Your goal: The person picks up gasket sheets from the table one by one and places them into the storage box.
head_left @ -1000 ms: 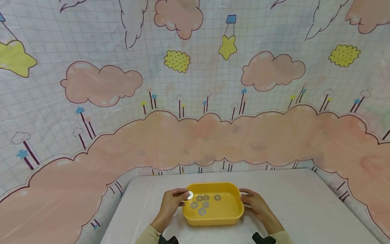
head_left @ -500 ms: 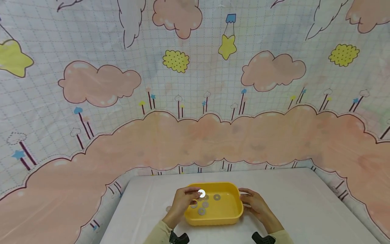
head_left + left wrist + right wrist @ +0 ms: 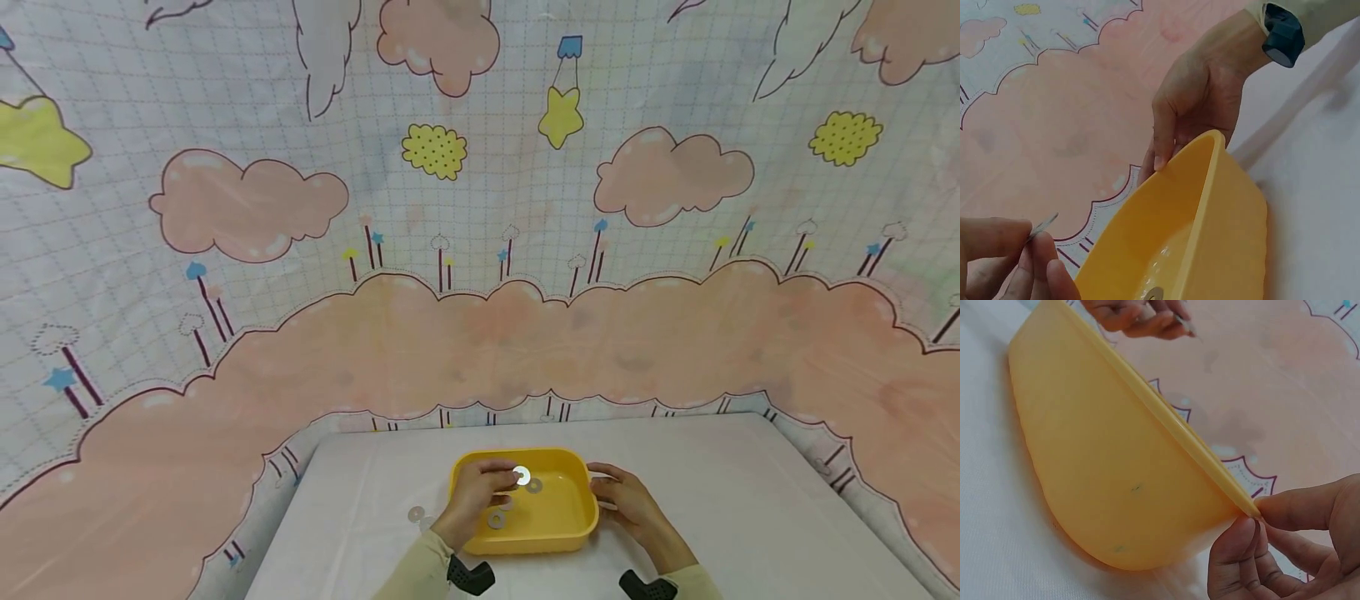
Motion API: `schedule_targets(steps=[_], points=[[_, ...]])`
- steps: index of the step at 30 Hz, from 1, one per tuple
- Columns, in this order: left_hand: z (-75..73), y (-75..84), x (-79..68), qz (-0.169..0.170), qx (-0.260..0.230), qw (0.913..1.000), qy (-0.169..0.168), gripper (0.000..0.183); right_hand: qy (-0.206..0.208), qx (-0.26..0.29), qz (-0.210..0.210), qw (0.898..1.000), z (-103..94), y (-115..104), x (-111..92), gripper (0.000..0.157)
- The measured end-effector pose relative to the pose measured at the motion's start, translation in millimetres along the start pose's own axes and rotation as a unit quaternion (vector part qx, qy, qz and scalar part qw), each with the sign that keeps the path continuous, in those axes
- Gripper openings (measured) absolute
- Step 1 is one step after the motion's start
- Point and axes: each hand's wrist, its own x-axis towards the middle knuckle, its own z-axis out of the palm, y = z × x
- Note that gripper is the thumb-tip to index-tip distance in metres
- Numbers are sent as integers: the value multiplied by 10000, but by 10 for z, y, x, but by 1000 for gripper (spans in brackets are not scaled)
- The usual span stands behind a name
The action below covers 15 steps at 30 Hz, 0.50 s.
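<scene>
My left hand [image 3: 476, 493] is over the left half of a yellow plastic tray [image 3: 555, 546], pinching a flat metal washer [image 3: 521, 476] between thumb and fingertips. In the left wrist view that washer [image 3: 1044, 225] appears edge-on, above the rim. Several washers lie on the tray floor; one washer [image 3: 535, 485] is just right of the held one and another washer [image 3: 497, 520] is near the front. Part of the floor is hidden behind my left hand. At the tray's right end, my right hand [image 3: 628, 500] pinches the rim, with the fingertips [image 3: 1266, 506] at its edge.
Left of the tray, a loose washer [image 3: 416, 514] lies on the white tabletop [image 3: 750, 500], with another partly behind my left wrist. A patterned cloth backdrop [image 3: 480, 342] rises behind the table. Each wrist wears a dark device.
Holding the washer, my left hand has moved right, from the tray's left rim to over its inside. Loose washers on the table have come into view behind it. My right hand stays put.
</scene>
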Motion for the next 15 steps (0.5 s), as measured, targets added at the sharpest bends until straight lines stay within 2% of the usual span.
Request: schedule_targets(steps=[7, 15], points=[[120, -109, 87, -517, 18, 9985, 153, 24, 53, 34, 22, 10000, 1, 20, -9, 40], [215, -247, 119, -650, 84, 9978, 122, 19, 48, 25, -34, 10000, 4, 41, -4, 40]])
